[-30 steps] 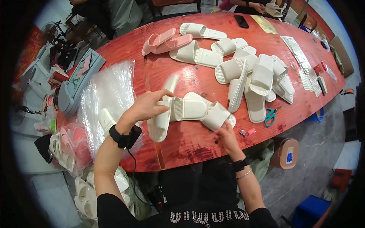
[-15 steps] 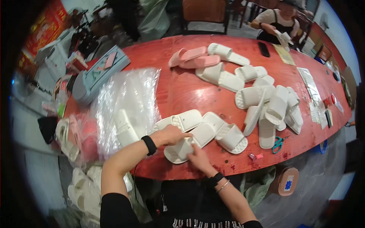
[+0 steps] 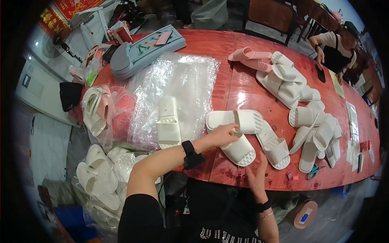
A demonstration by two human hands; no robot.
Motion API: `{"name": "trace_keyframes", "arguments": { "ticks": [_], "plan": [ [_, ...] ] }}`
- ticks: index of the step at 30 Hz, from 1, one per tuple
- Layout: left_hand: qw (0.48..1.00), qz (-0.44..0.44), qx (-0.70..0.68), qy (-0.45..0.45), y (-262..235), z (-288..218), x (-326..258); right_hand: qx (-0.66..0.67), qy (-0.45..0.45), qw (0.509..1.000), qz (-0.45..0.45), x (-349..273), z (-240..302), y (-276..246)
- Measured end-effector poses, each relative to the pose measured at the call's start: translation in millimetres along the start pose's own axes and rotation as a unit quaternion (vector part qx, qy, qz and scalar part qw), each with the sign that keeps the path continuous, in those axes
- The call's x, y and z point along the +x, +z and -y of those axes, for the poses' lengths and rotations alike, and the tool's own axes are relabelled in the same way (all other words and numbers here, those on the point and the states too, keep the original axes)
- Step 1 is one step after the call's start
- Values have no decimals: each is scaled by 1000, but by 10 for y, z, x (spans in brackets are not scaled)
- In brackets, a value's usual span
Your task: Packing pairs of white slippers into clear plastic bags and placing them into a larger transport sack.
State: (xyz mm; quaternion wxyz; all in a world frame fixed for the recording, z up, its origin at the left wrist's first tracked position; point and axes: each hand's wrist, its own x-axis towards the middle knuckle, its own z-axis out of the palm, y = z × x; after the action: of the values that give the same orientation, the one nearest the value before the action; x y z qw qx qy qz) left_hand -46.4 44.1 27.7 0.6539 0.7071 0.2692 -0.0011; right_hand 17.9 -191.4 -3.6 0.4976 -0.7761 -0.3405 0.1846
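Observation:
My left hand (image 3: 222, 136) reaches over a white slide slipper (image 3: 242, 153) near the table's front edge. Its fingers are bent round the slipper's heel end, and the thumb is hidden. Just beyond lies a second white slipper (image 3: 248, 121), pointing right, close to the left fingertips. My right hand (image 3: 257, 177) is open at the front edge, fingers apart and holding nothing. A third white slipper (image 3: 275, 149) lies slanted beyond the right fingertips.
Clear plastic bags (image 3: 190, 77) cover the table's left part, a white slipper (image 3: 168, 130) on them. Several white slippers pile up right, near teal scissors (image 3: 313, 171). Pink slippers (image 3: 248, 55) lie behind. A co-worker (image 3: 339, 46) sits far right. Bagged slippers (image 3: 97, 178) stand lower left.
The view has shifted left. The near slipper has been turned, its toe now toward the lower right. My right hand has come off it and opened. The co-worker's hands have lowered toward the table.

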Motion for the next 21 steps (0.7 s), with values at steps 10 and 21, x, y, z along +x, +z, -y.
{"name": "trace_keyframes", "arguments": {
  "ticks": [10,21],
  "plan": [
    [781,-191,594,-11,-958,472,-532,-35,43,971,233,-563,-8,143],
    [840,-145,523,-9,-1372,562,-732,-69,-3,953,295,-539,188,173]
  ]
}}
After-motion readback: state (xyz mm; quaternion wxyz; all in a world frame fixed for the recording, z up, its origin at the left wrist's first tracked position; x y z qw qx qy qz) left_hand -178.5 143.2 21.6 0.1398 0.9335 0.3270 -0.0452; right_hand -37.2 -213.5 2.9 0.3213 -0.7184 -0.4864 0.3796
